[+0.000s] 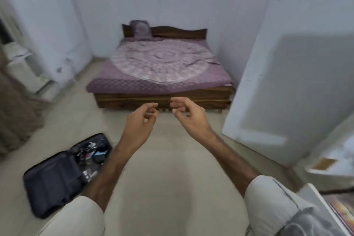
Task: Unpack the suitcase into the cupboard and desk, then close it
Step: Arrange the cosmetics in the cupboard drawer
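Hands first: our left hand [142,116] and right hand [188,114] hang loosely curled in front of us, holding nothing. We judge we are between trips; next we must bend to the one suitcase [63,174], lying open on the floor [168,159] at our left with small items inside. One bed [162,71] stands ahead, one white door [287,82] at right.
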